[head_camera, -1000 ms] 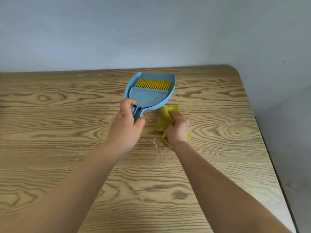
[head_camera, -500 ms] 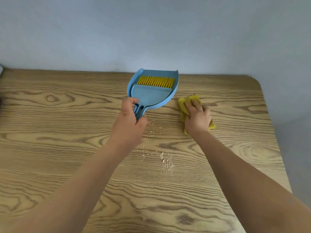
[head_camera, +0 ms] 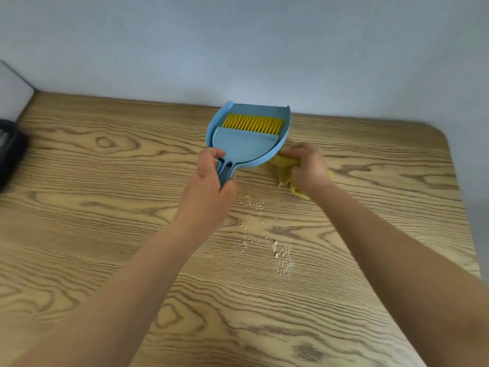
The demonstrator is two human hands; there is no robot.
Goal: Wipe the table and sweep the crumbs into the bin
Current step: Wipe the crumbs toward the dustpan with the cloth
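A blue dustpan [head_camera: 281, 120] lies near the far edge of the wooden table [head_camera: 105, 234], and a blue brush with yellow bristles [head_camera: 252, 124] nests inside it. My left hand [head_camera: 209, 192] grips the two handles together. My right hand [head_camera: 308, 168] holds a crumpled yellow cloth [head_camera: 284, 172] on the tabletop, right beside the dustpan's near right edge. Pale crumbs [head_camera: 267, 234] are scattered on the wood between my two forearms, nearer to me than the dustpan.
A dark object [head_camera: 10, 152] sits at the table's far left edge, cut off by the frame. Behind the table stands a plain grey wall [head_camera: 238, 49]. The table's rounded right corner [head_camera: 444, 139] lies just past my right hand.
My right hand has slid the yellow cloth left, back against the dustpan. My left hand keeps its grip on the handles. The view has shifted so the table's left part shows more.
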